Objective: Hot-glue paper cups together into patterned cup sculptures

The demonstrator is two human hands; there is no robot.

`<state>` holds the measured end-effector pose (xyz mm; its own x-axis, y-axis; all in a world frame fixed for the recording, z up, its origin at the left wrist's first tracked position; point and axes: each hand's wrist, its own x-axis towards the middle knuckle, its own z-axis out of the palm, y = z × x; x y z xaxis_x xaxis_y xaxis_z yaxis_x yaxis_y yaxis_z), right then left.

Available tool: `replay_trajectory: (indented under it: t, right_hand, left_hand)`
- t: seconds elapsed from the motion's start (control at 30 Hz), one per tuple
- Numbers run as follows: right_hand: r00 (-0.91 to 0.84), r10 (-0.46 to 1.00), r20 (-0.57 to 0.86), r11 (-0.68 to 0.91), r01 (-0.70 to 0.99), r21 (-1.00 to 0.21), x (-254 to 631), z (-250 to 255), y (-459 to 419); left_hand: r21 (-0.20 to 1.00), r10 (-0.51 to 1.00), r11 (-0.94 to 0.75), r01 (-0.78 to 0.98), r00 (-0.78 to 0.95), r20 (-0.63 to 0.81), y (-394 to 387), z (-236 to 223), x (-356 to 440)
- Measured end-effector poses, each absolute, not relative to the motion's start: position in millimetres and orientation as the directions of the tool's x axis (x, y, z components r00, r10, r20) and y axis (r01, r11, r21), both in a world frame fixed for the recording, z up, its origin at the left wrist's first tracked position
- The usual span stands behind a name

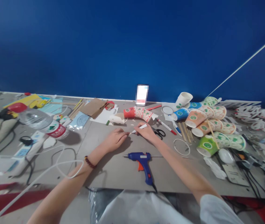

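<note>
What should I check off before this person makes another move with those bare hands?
1. Slim white pen in the right hand: ok, gripped by the fingers.
2. Left hand empty: cannot tell; its fingertips are close to the pen's tip.
3. Blue plastic glue gun with orange trigger set down: ok, it lies on the grey tabletop.
4. Glue gun cool: cannot tell; heat doesn't show.
5. Metal nozzle pointing away from both arms: not ok, it points toward the left forearm.
6. Black-handled scissors well away from the right arm: not ok, they lie close beside the wrist.
</note>
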<state>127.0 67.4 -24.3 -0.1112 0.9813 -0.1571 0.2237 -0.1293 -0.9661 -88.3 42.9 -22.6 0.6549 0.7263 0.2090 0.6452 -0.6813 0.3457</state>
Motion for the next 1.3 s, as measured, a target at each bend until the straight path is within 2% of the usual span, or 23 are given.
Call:
replay_trajectory:
  t: [0.33,0.6,0.7,0.77,0.83,1.03,1.13,1.3]
  right_hand:
    - [-0.056,0.984,-0.167,-0.151,0.218,-0.964,134.3,-36.5,75.1]
    - [-0.051,0.97,-0.239,-0.23,0.137,-0.963,139.0,-32.0,80.4]
    - [-0.062,0.971,-0.231,-0.223,0.112,-0.968,140.1,-24.2,80.4]
    - [-0.076,0.973,-0.218,-0.21,0.1,-0.973,140.1,-20.6,79.8]
    - [-0.088,0.975,-0.204,-0.196,0.09,-0.976,139.8,-19.4,79.3]
    - [-0.165,0.976,-0.144,-0.141,0.032,-0.99,133.4,-22.6,75.0]
    - [-0.217,0.961,-0.169,-0.172,0.002,-0.985,125.8,-22.7,67.3]
    - [-0.271,0.943,-0.192,-0.183,0.057,-0.981,117.5,-20.9,55.5]
  left_hand:
    - [0.41,0.748,-0.652,0.638,0.627,0.215,43.0,-19.7,-88.0]
    - [0.685,0.842,-0.499,0.53,0.485,0.238,45.1,-24.0,-90.7]
    - [0.75,0.858,-0.45,0.484,0.466,0.214,44.1,-24.5,-91.3]
    - [0.73,0.857,-0.468,0.499,0.457,0.237,42.9,-24.1,-91.4]
    - [0.654,0.833,-0.531,0.539,0.473,0.287,42.1,-24.4,-91.5]
    - [0.274,0.676,-0.736,0.619,0.656,0.337,43.0,-33.9,-92.6]
    - [0.238,0.66,-0.75,0.617,0.677,0.326,43.4,-37.4,-93.0]
    - [0.274,0.675,-0.738,0.617,0.669,0.312,42.1,-31.8,-92.0]
